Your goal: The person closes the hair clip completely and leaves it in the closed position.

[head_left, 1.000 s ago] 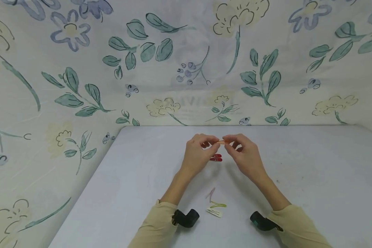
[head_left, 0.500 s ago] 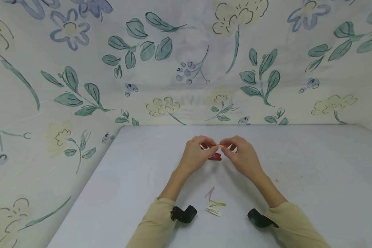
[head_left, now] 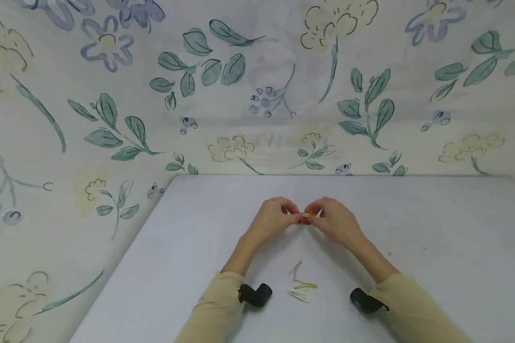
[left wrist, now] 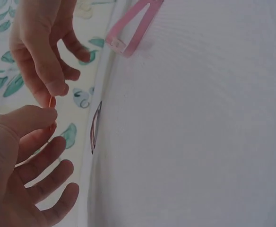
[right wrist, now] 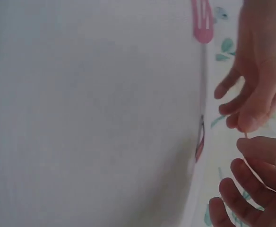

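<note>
Between the fingertips of both hands is a thin orange snap hair clip (head_left: 307,214), mostly covered by fingers. My left hand (head_left: 272,220) pinches its left end with thumb and forefinger, and my right hand (head_left: 337,223) pinches the other end. In the left wrist view the orange hair clip (left wrist: 52,100) shows as a narrow edge between the two hands; the left hand's other fingers are spread. Red hair clips (head_left: 304,221) lie on the table, overlapped by the hands in the head view. From the right wrist, a red clip (right wrist: 200,144) appears near the table's far edge.
Closer to me on the white table (head_left: 189,247) lie a pink hair clip (head_left: 297,271), a yellow-green clip (head_left: 305,285) and a cream clip (head_left: 299,296). Behind the table hangs a floral cloth (head_left: 257,95). Black wrist cameras (head_left: 257,295) sit at the sleeves.
Both hands have come down and toward me with the orange hair clip, from beyond the red clips to over them. The clips nearer to me stay put.
</note>
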{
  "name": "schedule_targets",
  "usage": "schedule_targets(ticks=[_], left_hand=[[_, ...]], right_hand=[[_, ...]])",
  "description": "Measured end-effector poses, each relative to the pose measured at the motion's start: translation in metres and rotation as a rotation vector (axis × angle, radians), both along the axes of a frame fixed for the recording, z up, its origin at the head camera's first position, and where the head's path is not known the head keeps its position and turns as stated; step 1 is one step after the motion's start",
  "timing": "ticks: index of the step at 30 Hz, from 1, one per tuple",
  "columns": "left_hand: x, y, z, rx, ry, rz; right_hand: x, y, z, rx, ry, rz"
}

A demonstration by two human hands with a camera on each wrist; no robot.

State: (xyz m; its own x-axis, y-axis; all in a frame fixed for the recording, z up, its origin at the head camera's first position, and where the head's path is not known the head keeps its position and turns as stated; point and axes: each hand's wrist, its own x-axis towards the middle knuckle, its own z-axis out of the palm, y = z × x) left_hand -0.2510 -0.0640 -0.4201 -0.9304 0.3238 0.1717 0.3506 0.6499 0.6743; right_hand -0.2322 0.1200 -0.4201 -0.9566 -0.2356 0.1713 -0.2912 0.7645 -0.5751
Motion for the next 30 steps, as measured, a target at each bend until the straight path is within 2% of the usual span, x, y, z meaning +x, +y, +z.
schedule_targets(ticks=[4, 10, 18, 23, 30], left_hand=[[-0.002, -0.001, 0.003, -0.101, -0.009, -0.029], [-0.002, -0.001, 0.003, -0.202, -0.029, -0.055], [-0.001, 0.002, -0.001, -0.319, 0.032, -0.077], [0.001, 0.003, -0.002, -0.365, 0.074, -0.076], [0.003, 0.004, -0.003, -0.392, 0.094, -0.067]], right_hand=[[-0.003, -0.003, 0.0, 0.072, -0.03, 0.02], [-0.004, -0.008, -0.004, 0.173, -0.003, 0.06], [-0.002, -0.014, -0.005, 0.247, -0.012, 0.062], [-0.002, -0.016, -0.008, 0.26, -0.003, 0.065], [-0.003, -0.015, -0.011, 0.262, 0.013, 0.076]])
